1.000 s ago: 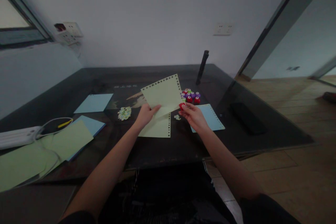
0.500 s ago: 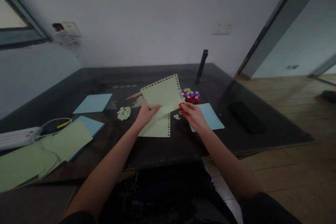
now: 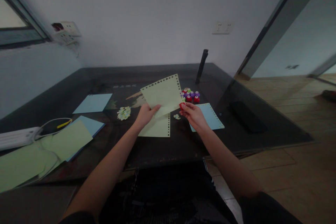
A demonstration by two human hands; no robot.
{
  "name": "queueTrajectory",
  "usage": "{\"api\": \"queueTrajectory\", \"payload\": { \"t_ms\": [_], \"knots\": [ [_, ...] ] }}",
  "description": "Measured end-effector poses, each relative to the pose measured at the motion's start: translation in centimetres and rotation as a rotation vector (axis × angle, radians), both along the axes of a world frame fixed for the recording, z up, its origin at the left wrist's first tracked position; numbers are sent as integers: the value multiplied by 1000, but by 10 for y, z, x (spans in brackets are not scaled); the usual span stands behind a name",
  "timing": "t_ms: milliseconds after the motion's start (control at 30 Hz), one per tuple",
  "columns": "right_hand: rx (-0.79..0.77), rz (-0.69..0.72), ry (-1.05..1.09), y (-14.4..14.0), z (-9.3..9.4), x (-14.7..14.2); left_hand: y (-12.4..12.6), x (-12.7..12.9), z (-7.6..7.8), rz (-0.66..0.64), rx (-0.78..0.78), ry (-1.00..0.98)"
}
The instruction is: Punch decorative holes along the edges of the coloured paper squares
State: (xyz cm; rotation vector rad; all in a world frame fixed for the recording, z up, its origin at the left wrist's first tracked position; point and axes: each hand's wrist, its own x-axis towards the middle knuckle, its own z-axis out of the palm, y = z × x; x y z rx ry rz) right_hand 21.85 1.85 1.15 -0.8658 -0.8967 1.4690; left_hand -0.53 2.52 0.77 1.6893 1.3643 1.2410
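Note:
My left hand (image 3: 147,114) grips a pale green sheet of paper (image 3: 162,94) at its lower left, thumb on top. Shaped holes run along the sheet's top and right edges. At its lower right corner, my right hand (image 3: 193,114) holds a small red craft punch (image 3: 182,106) between thumb and fingers, against the paper's edge. Beneath lies a second pale green sheet (image 3: 157,127) with holes down its right side. Small paper cut-outs (image 3: 176,116) lie just left of my right hand. Behind it sit several red, purple and green punches (image 3: 193,95), partly hidden by the raised sheet.
A pile of cut-outs (image 3: 124,113) lies left of my left hand. Blue sheets (image 3: 93,103) and green sheets (image 3: 70,138) are at the left, by a white power strip (image 3: 19,137) and cable. A punched blue sheet (image 3: 212,119), black phone-like slab (image 3: 246,117) and upright black stick (image 3: 202,66) are at right.

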Motion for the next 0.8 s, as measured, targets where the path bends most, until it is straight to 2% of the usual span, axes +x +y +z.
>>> {"api": "queueTrajectory", "payload": {
  "t_ms": [500, 800],
  "knots": [
    [-22, 1, 8, -1, 3, 0, -2, 0, 2, -14, 2, 14],
    [-17, -12, -8, -2, 3, 0, -2, 1, 2, 20, -16, 37]
  ]
}}
